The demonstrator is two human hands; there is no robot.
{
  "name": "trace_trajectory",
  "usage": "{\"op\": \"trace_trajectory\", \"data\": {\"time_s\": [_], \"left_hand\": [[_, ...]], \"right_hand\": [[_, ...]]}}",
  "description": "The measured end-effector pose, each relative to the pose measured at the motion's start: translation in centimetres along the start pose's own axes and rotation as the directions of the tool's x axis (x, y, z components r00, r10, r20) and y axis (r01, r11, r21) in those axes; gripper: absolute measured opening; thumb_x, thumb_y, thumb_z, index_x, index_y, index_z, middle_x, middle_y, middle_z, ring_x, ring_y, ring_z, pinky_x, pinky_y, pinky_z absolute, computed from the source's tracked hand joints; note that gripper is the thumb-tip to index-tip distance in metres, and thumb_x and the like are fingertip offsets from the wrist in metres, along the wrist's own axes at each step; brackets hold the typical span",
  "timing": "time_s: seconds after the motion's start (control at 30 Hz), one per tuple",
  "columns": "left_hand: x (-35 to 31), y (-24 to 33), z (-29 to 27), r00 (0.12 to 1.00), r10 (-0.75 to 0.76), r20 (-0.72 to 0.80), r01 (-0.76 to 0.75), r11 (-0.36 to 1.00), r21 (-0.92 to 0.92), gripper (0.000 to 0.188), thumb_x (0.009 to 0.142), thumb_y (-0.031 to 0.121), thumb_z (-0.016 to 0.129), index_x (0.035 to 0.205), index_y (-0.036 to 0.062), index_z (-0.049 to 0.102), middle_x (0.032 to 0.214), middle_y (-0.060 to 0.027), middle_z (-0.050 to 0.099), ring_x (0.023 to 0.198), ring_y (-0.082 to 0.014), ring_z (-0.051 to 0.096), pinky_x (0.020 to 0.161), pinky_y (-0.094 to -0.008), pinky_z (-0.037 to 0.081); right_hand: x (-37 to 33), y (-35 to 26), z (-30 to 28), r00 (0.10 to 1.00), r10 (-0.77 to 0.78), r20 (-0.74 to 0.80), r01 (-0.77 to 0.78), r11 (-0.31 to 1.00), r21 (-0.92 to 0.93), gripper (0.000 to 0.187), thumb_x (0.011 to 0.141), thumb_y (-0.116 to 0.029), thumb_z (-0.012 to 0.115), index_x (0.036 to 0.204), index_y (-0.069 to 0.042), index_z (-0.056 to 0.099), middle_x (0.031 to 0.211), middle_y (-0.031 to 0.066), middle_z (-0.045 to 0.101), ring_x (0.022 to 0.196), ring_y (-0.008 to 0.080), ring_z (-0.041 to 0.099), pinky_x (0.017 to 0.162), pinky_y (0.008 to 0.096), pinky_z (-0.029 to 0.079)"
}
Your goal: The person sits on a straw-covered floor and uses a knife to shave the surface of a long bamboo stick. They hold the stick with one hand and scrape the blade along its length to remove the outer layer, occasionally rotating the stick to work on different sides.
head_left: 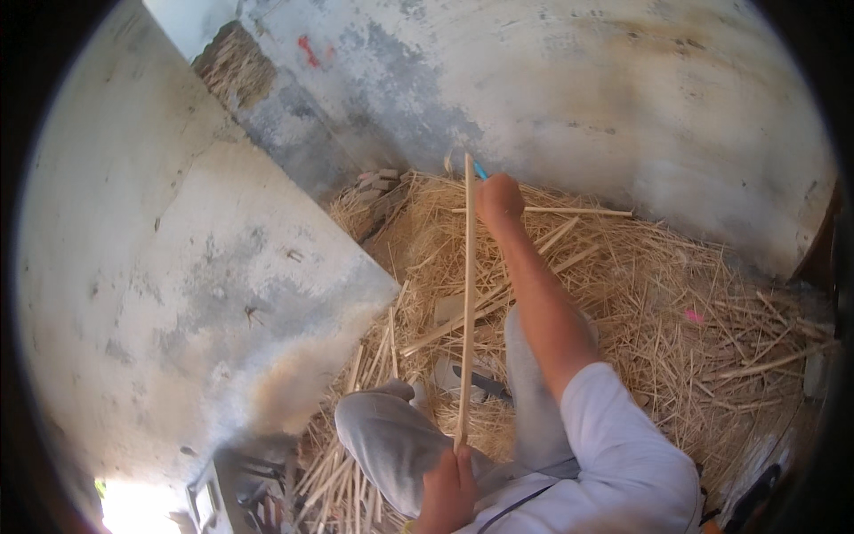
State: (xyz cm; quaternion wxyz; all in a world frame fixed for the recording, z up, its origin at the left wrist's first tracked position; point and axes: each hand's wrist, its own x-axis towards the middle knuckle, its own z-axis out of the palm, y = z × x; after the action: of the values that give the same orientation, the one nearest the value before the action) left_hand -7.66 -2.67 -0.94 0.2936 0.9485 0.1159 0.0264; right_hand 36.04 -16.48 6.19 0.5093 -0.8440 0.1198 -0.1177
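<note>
A long, narrow, pale tan strip of wood or bamboo [469, 294] runs between the two hands, rising from the left hand [447, 494] to just past the right hand [500, 198]. The left hand grasps its lower end, the fingers closed about it. The right hand is clenched around a slim, bright teal-blue tool [480, 169], whose tip points toward the strip's far end; whether the tool touches the wood I cannot tell. A thin, pale, curled shaving [448, 164] shows just left of that end.

The strip looks light for its length and fairly stiff, standing nearly straight from one held end, though it should flex if pushed sideways far from the left hand. Its surface seems dry, so slipping is unlikely, but raw edges could leave splinters. Being thin, it would probably split along the grain before snapping across. The lower end, where the left hand has it, suits steadying; a second hold near the middle, between the hands, would curb any whip.

Around and beyond the hands spreads a heap of loose, straw-coloured slivers [640, 267]. A dark-bladed knife [483, 383] lies between the hands, right of the strip.
</note>
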Motion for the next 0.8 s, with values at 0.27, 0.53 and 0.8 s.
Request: {"op": "trace_trajectory", "data": {"time_s": [0.27, 0.53, 0.8], "left_hand": [[-2.6, -3.3, 0.2, 0.964, -0.051, 0.262, 0.059, 0.998, -0.022, 0.041, 0.103, 0.040, 0.047, 0.124, 0.0058, 0.056, 0.104, -0.0238, 0.059, 0.100, -0.0375, 0.054, 0.087, -0.0462, 0.042], [0.6, -4.2, 0.6, 0.991, -0.130, 0.021, 0.129, 0.926, -0.354, 0.025, 0.104, 0.026, 0.051, 0.097, 0.0019, 0.056, 0.071, -0.0118, 0.062, 0.063, -0.0237, 0.062, 0.061, -0.0378, 0.047], [0.7, -3.0, -0.1, 0.989, -0.059, -0.137, 0.018, 0.959, -0.282, 0.025, 0.104, 0.025, 0.052, 0.094, 0.0021, 0.055, 0.065, -0.0141, 0.059, 0.059, -0.0286, 0.060, 0.058, -0.0399, 0.046]], "right_hand": [[1.2, 5.8, -1.9, 0.992, 0.001, 0.127, 0.007, 0.998, -0.062, 0.027, 0.091, -0.023, 0.063, 0.090, 0.003, 0.071, 0.077, 0.0150, 0.070, 0.065, 0.0264, 0.069, 0.056, 0.0430, 0.055], [-1.4, 4.7, -2.8, 0.975, -0.088, 0.202, 0.111, 0.988, -0.105, 0.029, 0.090, -0.026, 0.066, 0.089, 0.003, 0.071, 0.071, 0.0124, 0.068, 0.061, 0.0263, 0.067, 0.056, 0.0432, 0.053], [-7.7, 2.5, -0.2, 0.826, -0.378, 0.418, 0.528, 0.778, -0.340, 0.028, 0.089, -0.022, 0.066, 0.073, 0.001, 0.067, 0.057, 0.0082, 0.058, 0.045, 0.0208, 0.055, 0.041, 0.0380, 0.044]]}}
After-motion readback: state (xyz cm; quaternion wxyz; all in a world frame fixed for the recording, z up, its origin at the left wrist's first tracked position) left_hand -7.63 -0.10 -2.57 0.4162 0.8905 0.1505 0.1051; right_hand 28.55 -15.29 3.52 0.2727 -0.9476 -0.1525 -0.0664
